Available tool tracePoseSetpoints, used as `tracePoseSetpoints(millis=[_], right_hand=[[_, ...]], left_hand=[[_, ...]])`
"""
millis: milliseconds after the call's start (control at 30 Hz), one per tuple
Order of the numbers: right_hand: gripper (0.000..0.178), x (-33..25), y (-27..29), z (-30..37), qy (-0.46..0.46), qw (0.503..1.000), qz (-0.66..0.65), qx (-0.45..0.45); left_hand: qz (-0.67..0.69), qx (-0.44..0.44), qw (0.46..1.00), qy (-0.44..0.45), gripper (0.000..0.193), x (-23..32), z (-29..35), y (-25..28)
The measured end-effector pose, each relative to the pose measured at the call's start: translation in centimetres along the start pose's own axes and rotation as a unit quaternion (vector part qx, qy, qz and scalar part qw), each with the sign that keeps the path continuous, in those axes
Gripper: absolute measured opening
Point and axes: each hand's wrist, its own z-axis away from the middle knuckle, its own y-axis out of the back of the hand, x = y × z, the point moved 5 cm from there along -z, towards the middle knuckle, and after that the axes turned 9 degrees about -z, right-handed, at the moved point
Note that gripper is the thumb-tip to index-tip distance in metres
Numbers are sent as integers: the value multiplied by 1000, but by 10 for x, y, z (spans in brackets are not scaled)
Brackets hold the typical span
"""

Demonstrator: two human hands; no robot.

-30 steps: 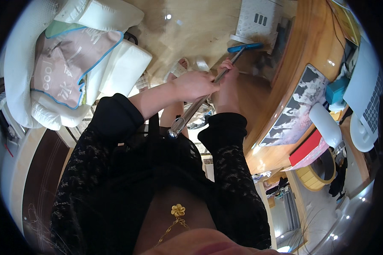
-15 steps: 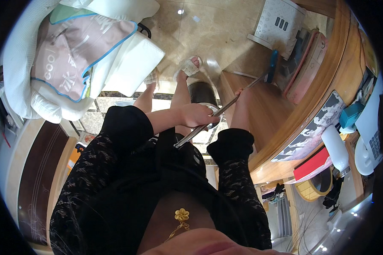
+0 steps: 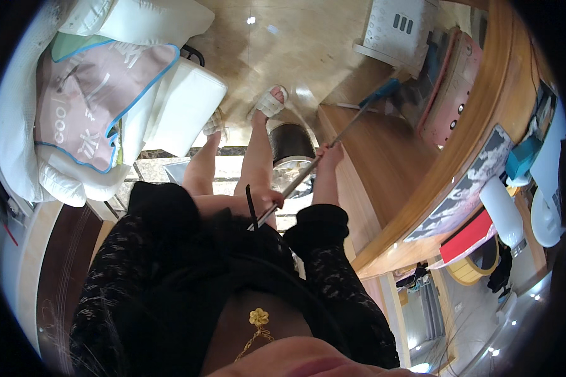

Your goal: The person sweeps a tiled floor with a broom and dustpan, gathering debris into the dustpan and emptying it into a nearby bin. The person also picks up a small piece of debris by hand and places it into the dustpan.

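Note:
With both hands I hold a long thin metal pole (image 3: 299, 178) that slants from my lap up to the far right. My left hand (image 3: 269, 201) is closed round its near part, just in front of my waist. Further along the shaft, my right hand (image 3: 329, 154) grips it beside the wooden desk's side panel. A blue head (image 3: 380, 91) sits on the pole's far end, low by the desk; it is blurred, and its exact kind cannot be made out. Beyond the pole, between my legs and the desk, stands a black round bin (image 3: 290, 143).
At left is a white padded seat (image 3: 188, 103) with a pink, blue-edged mat (image 3: 82, 103). A curved wooden desk (image 3: 396, 232) bounds the right, carrying a white bottle-like object (image 3: 503, 217) and a red item (image 3: 468, 237). A white box (image 3: 399, 31) and pink case (image 3: 449, 94) stand beyond.
Both hands have come back toward my body with the pole. Its blue head has shifted slightly left. The whole view has also shifted a little.

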Motion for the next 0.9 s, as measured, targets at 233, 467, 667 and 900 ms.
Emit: tracePoseSetpoints(millis=[233,467,667,900], right_hand=[[22,-1,-13,9,67,997,20,15],[21,-37,1,-57,69,985,111,111],[28,-2,-39,-105,-91,992,-49,76],[18,30,-52,-74,3,994,-75,74]], left_hand=[[-38,89,984,147,60,3,39,12],[-38,163,961,221,15,-50,-4,13],[-259,260,914,172,18,-24,-13,64],[-263,161,917,254,19,-14,43,79]])
